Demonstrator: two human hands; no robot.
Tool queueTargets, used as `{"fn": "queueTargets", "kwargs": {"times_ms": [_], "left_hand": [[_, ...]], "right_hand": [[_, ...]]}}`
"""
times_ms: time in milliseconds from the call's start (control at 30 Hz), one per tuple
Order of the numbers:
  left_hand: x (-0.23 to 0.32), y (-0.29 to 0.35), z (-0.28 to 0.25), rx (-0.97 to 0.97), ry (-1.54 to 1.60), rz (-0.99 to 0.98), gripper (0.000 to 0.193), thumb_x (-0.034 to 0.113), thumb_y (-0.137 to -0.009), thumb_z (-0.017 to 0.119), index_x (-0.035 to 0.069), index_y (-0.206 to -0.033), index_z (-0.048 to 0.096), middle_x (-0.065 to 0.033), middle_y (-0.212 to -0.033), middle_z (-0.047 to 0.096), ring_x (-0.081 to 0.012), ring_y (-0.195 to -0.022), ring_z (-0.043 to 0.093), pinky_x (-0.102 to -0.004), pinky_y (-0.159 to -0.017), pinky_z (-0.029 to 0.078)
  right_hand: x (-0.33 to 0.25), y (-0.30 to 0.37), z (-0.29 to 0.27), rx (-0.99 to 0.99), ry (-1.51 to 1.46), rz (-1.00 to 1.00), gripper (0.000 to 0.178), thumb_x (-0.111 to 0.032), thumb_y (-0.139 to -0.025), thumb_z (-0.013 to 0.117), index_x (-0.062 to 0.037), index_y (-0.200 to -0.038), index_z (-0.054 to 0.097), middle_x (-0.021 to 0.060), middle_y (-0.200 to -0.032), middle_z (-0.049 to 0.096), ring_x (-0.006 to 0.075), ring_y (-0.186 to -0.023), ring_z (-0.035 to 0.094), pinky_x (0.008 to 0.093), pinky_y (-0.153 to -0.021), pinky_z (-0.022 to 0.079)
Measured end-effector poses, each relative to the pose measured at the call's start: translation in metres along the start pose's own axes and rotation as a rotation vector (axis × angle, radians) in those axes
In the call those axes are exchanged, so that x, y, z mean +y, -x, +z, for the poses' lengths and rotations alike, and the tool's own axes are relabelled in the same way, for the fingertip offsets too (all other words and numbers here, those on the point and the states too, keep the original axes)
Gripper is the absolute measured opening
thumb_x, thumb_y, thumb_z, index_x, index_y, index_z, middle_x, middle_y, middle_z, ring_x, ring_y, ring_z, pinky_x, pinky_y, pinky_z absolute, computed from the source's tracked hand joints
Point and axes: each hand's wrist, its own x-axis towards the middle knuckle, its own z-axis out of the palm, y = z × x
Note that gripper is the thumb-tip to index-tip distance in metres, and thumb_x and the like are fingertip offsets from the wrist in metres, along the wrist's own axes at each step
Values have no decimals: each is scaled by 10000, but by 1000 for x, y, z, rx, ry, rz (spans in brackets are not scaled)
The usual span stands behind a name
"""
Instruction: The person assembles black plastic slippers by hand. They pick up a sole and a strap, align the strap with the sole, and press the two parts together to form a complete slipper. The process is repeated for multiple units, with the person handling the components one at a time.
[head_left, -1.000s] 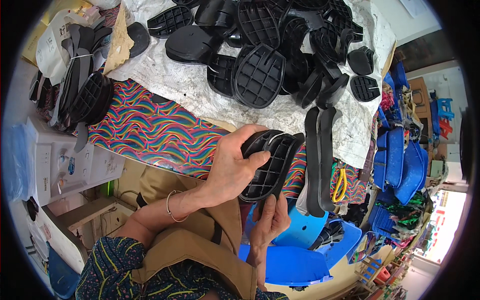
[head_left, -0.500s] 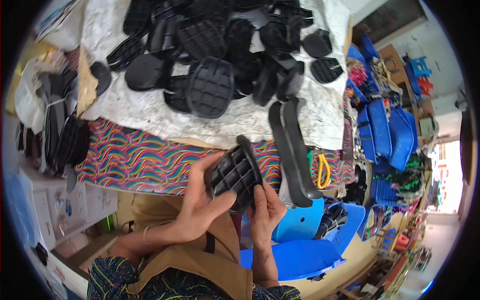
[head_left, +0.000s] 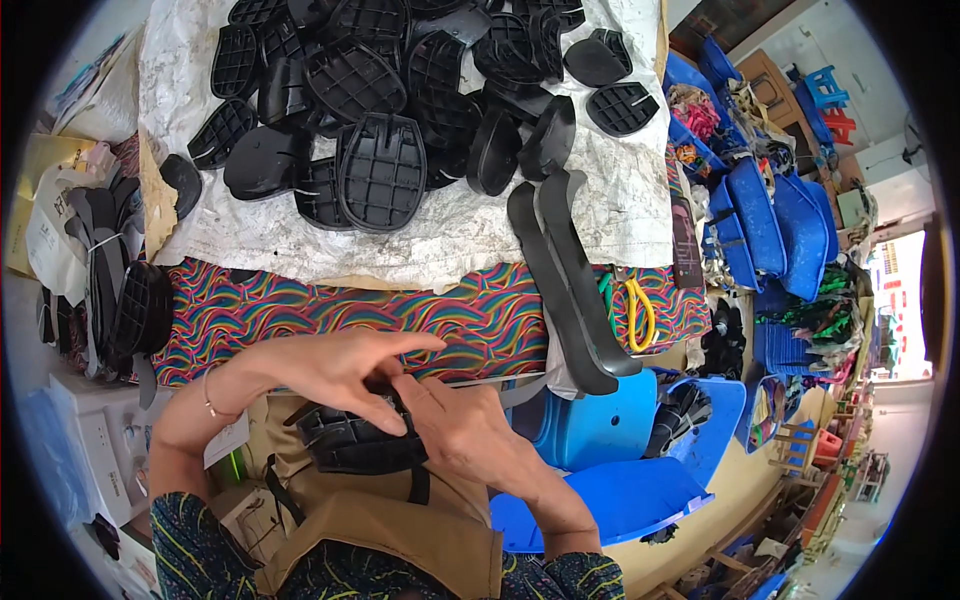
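Observation:
Low over my lap is a black ribbed shoe heel piece [head_left: 362,445], tilted, its gridded face partly showing. My left hand [head_left: 335,372] reaches over it from the left, thumb pressed along its top and index finger stretched to the right. From the right, my right hand [head_left: 460,425] grips its far end with bent fingers; the fingertips of both hands meet there and partly hide what lies between them. A thin grey strip [head_left: 525,391] shows just behind my right hand; whether it is attached to anything I cannot tell.
A pile of similar black heel pieces [head_left: 382,172] lies on a stained white sheet [head_left: 450,245] over the table. Two long black curved strips [head_left: 570,280] hang across the table edge, beside yellow-handled scissors [head_left: 640,315]. Blue bins [head_left: 610,505] stand low right; bundled dark strips [head_left: 103,245] sit at left.
Both hands have drawn the heel piece down and left, nearer my body, and turned it. My left index finger has stretched out, and my right hand has come over the piece's end.

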Motion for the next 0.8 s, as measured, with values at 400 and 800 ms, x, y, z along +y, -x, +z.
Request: {"fn": "queueTargets", "kwargs": {"times_ms": [400, 800], "left_hand": [[-2, 3, 31, 417, -454, 170, 855, 23, -737, 686, 5, -1493, 284, -197, -715, 639, -413, -692, 651, -503, -606, 460], [2, 18, 35, 444, -693, 244, 952, 33, -656, 712, -13, -1503, 281, -168, -744, 618, -364, -670, 641, -467, -578, 477]], "right_hand": [[31, 26, -36, -260, -762, 528, 375, -305, -1006, 604, -52, -1279, 554, 116, -916, 691, 218, -828, 709, 318, -720, 535], [46, 27, -34, -371, -1305, 879, 296, -223, -931, 715, 2, -1110, 647, 15, -835, 643, 61, -766, 584, 220, -669, 450]]}}
